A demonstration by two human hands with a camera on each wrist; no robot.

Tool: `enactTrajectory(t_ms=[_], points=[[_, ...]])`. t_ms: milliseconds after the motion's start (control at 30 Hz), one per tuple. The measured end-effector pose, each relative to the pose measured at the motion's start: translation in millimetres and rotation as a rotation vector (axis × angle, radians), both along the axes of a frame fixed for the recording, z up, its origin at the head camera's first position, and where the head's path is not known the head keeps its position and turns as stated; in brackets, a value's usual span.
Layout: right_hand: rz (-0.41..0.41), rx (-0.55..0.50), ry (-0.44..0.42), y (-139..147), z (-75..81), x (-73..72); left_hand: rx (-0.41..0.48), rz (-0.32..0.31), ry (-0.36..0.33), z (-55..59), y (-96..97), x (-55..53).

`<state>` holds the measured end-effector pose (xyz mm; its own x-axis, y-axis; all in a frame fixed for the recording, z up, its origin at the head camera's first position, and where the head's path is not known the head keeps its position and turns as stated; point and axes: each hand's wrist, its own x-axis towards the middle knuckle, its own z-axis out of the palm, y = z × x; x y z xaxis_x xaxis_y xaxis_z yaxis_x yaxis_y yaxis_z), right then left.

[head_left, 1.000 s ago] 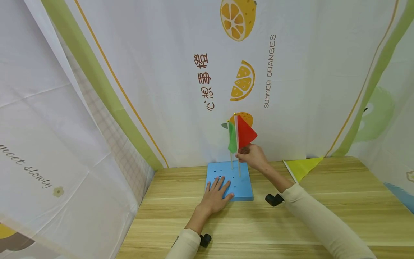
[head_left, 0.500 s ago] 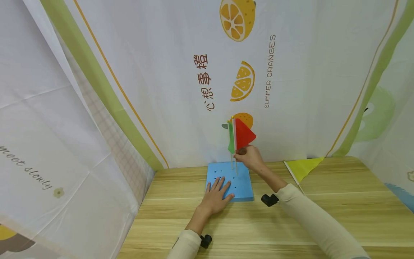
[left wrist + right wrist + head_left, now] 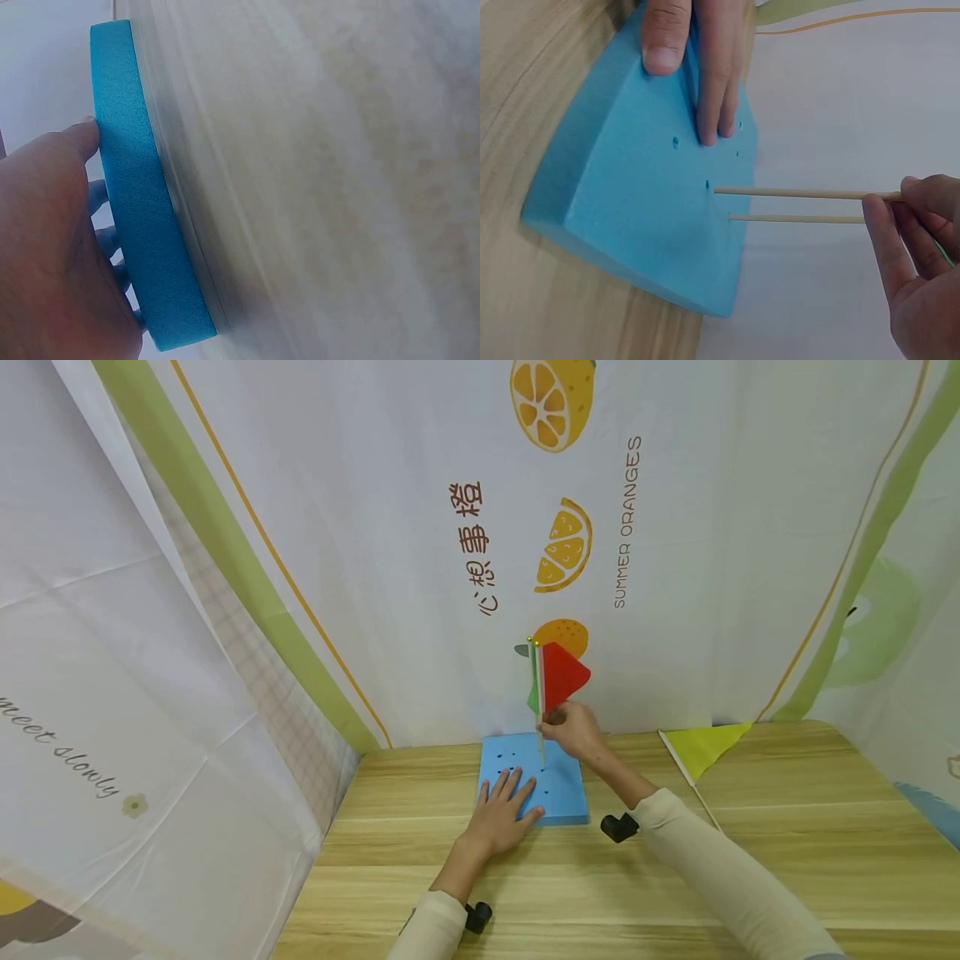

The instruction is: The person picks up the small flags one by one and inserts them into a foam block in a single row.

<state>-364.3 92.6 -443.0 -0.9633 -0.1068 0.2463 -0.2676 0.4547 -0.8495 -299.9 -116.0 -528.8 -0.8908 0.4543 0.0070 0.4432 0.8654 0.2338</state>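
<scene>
A blue foam block (image 3: 566,797) with several small holes lies on the table. My left hand (image 3: 497,820) rests on its near left part with fingers spread. Over the block my right hand (image 3: 573,729) pinches the stick of a red triangular flag (image 3: 564,677). In the right wrist view that stick's (image 3: 802,193) lower tip is right at a hole. Behind it a green flag (image 3: 533,697) stands upright with its stick (image 3: 795,219) in the block, partly hidden by the red one. The left wrist view shows the block's side (image 3: 150,195) with the fingers on top.
To the right a yellow triangular flag (image 3: 705,750) lies on the wooden table (image 3: 375,868), its stick reaching towards the right sleeve. Behind the table hangs a white curtain (image 3: 405,635) with printed oranges. Black camera parts (image 3: 618,827) sit by the wrists.
My right hand has brought the red flag slightly left and down, so its stick tip has come from the block's right side to a hole. The left hand has stayed put.
</scene>
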Motion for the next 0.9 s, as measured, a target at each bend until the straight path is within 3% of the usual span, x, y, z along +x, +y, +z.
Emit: enactTrajectory(t_ms=[267,700,900], points=[[0.001,0.024,0.007,-2.6,-7.0,-1.0,0.009,-0.004,-0.005,0.2,-0.3,-0.1],[-0.001,0.053,0.020,-9.1,-4.7,4.3,0.009,-0.003,-0.003,-0.2,-0.7,-1.0],[0.019,0.091,0.027,-8.9,-13.0,3.4,0.016,-0.008,-0.008,0.0,0.0,-0.6]])
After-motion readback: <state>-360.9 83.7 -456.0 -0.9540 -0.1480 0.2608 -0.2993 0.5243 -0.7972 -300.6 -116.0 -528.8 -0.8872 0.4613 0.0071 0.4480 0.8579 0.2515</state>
